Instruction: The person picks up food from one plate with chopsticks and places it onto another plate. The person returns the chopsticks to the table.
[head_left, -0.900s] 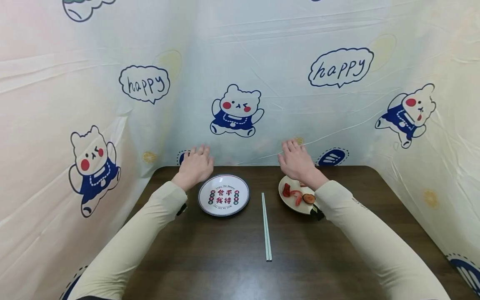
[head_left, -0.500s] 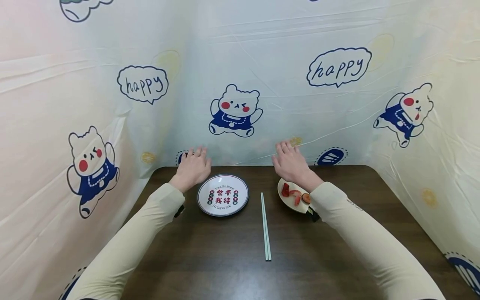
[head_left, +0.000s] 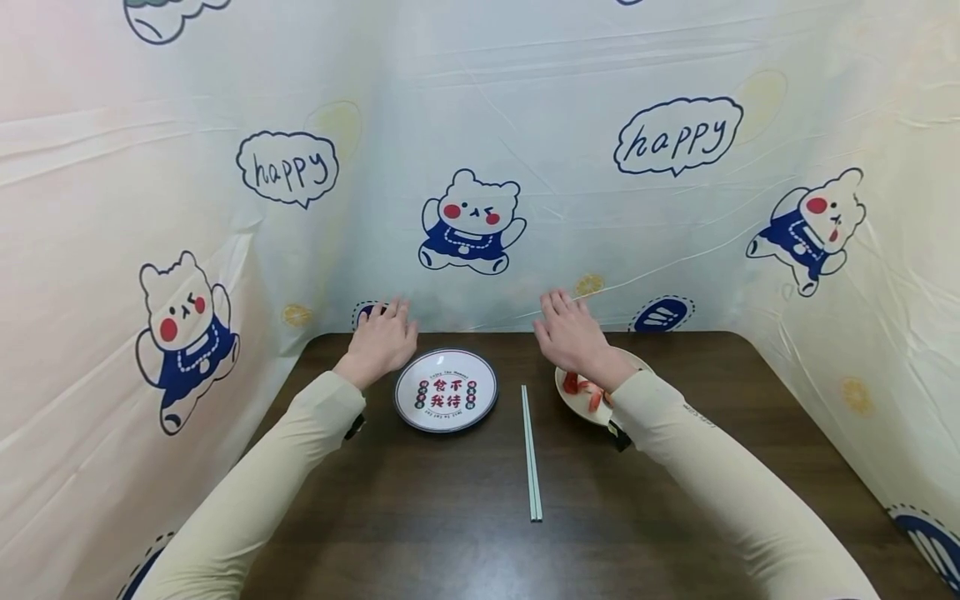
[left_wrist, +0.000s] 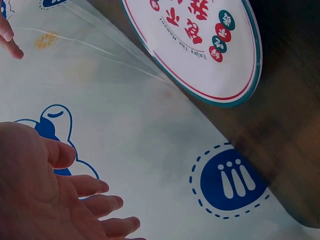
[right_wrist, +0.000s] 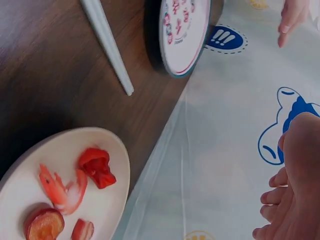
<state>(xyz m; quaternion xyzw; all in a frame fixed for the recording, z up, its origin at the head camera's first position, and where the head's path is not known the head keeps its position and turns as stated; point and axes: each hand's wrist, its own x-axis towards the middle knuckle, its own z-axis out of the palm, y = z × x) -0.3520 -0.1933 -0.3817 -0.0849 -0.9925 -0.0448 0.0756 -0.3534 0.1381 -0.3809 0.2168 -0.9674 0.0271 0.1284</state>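
Observation:
My left hand (head_left: pixel 378 340) hovers beyond and left of a white plate (head_left: pixel 446 390) with a dark blue-green rim and red characters. Its fingers are spread and hold nothing, as the left wrist view shows. Over the far edge of a cream plate (right_wrist: pixel 109 202) is my right hand (head_left: pixel 573 337), fingers extended and nothing in them. That plate carries a shrimp (right_wrist: pixel 67 192), a crumpled red piece (right_wrist: pixel 97 167), a round reddish-brown slice (right_wrist: pixel 44 226) and a small red-and-white piece (right_wrist: pixel 82 230). The right wrist partly covers it in the head view. Pale green chopsticks (head_left: pixel 531 458) lie between the plates.
The dark wooden table (head_left: pixel 420 533) ends just behind the plates. A pale printed curtain (head_left: pixel 570 217) hangs behind it and along both sides, close to the fingertips.
My right hand has drifted left and slightly nearer, covering more of the food on the cream plate. My left hand has shifted a little left and nearer. Plates and chopsticks stay put.

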